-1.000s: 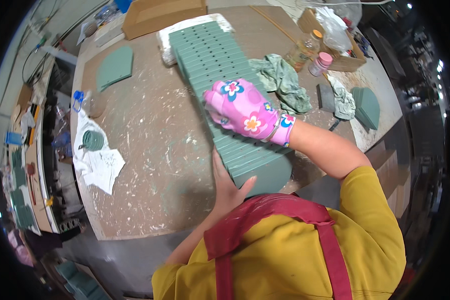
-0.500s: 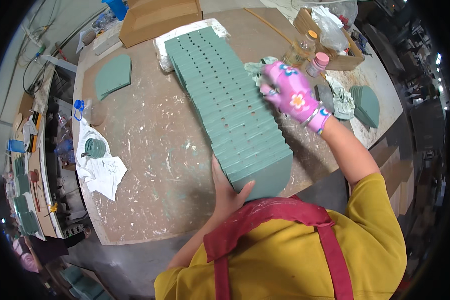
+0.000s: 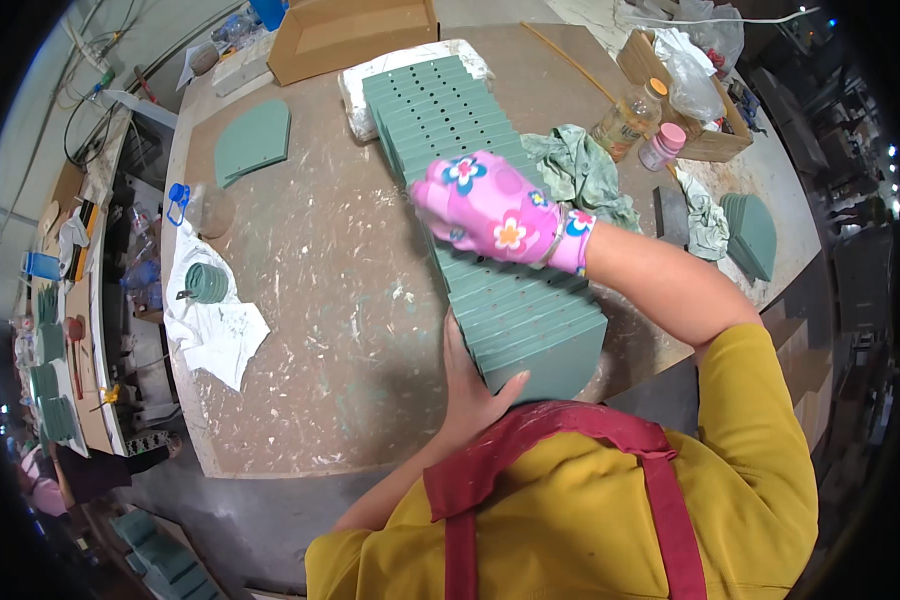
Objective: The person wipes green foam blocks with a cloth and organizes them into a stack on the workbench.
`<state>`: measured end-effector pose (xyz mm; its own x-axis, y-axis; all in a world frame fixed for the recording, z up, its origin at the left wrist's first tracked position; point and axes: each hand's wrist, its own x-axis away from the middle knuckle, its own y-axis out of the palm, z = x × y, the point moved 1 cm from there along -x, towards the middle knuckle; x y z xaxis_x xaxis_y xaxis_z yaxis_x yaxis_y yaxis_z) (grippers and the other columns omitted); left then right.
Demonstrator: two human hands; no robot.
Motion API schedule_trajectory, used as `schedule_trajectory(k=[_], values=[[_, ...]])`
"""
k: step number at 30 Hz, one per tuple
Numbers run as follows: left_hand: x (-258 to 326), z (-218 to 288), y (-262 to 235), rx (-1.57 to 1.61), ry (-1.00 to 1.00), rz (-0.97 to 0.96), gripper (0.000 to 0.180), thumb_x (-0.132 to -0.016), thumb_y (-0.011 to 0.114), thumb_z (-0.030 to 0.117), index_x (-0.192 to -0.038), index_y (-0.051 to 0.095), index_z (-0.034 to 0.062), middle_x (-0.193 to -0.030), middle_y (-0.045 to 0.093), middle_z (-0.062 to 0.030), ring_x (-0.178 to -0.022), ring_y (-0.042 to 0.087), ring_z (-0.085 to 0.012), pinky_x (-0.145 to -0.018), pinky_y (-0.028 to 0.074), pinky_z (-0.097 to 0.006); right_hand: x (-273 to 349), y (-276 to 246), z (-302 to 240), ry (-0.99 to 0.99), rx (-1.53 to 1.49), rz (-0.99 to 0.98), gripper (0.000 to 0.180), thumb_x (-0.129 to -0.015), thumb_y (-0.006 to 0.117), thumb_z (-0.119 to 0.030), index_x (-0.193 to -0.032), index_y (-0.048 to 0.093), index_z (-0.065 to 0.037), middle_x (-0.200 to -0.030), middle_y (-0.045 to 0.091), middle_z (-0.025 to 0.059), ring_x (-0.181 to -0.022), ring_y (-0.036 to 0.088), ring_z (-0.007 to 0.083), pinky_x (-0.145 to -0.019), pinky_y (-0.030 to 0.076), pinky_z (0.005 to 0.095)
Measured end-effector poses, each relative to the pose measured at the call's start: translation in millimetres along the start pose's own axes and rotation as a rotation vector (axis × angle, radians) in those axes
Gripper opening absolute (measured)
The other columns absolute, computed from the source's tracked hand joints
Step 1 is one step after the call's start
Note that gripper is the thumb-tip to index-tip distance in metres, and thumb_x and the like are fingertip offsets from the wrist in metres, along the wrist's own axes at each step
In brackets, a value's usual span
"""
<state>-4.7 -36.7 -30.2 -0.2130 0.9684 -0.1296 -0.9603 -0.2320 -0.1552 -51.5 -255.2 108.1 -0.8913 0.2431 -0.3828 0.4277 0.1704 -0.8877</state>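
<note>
A long slanting row of overlapping green boards (image 3: 525,325), round-ended and pierced with small holes, reaches from my body to a white pad (image 3: 355,100) at the far side. My bare left hand (image 3: 478,392) holds its near end, thumb on the top board and fingers along the left side. My right hand (image 3: 485,205), in a pink flowered glove, lies across the middle of the row. Its fingers are curled at the row's left edge; anything inside them is hidden. A crumpled greenish cloth (image 3: 580,170) rests to the right of the row.
One loose green board (image 3: 253,142) lies far left. A coil of green strip (image 3: 207,283) sits on white cloth (image 3: 220,340) near a clear bottle with blue cap (image 3: 178,200). At right stand an orange-capped bottle (image 3: 630,118), a pink-lidded jar (image 3: 662,147) and stacked green boards (image 3: 750,235).
My right hand has swept leftward from the row's right edge across to its left edge, uncovering the greenish cloth. My left hand keeps its hold, and the view has shifted slightly.
</note>
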Motion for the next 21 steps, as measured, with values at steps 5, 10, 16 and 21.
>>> schedule_trajectory(k=[5, 10, 16, 21], values=[[-1.0, 4.6, 1.5, -0.149, -0.003, -0.003, 0.113, -0.067, 0.079, 0.024, -0.149, 0.005, -0.0038, -0.149, 0.02, -0.0274, -0.139, 0.022, -0.0433, -0.113, 0.02, -0.05, -10.1, -0.8, 28.9, 0.307, 0.141, -0.099, 0.028, -0.077, 0.067, -0.018, -0.101, 0.055, -0.01, -0.086, 0.057, 0.0086, -0.085, 0.06, 0.0296, -0.073, 0.047, 0.041], [1.6, 0.5, -1.2, -0.12, -0.003, 0.001, 0.115, -0.067, 0.079, 0.026, -0.149, 0.004, -0.0041, -0.149, 0.019, -0.028, -0.139, 0.02, -0.0442, -0.113, 0.02, -0.051, -5.0, 7.5, 12.7, 0.183, 0.088, 0.047, 0.018, -0.076, 0.067, -0.016, -0.089, 0.057, -0.009, -0.082, 0.057, 0.0092, -0.081, 0.06, 0.0305, -0.074, 0.046, 0.0418], [0.5, -5.1, 4.6, -0.014, -0.005, -0.002, 0.113, -0.068, 0.079, 0.027, -0.149, 0.005, -0.0036, -0.149, 0.019, -0.0264, -0.138, 0.022, -0.0427, -0.113, 0.019, -0.05, -4.4, 2.8, 13.7, 0.241, 0.066, 0.088, 0.024, -0.086, 0.06, -0.024, -0.101, 0.051, -0.009, -0.089, 0.059, 0.0106, -0.079, 0.063, 0.0305, -0.078, 0.047, 0.0431], [-1.5, 0.6, -0.8, 0.034, 0.004, -0.02, 0.109, -0.069, 0.078, 0.026, -0.148, 0.009, -0.0032, -0.148, 0.023, -0.0239, -0.137, 0.024, -0.0403, -0.112, 0.02, -0.048, 22.9, -2.9, 41.4, 0.816, -0.414, -0.074, 0.023, -0.084, 0.061, -0.022, -0.098, 0.052, -0.007, -0.088, 0.062, 0.0132, -0.077, 0.063, 0.0322, -0.075, 0.049, 0.0442]])
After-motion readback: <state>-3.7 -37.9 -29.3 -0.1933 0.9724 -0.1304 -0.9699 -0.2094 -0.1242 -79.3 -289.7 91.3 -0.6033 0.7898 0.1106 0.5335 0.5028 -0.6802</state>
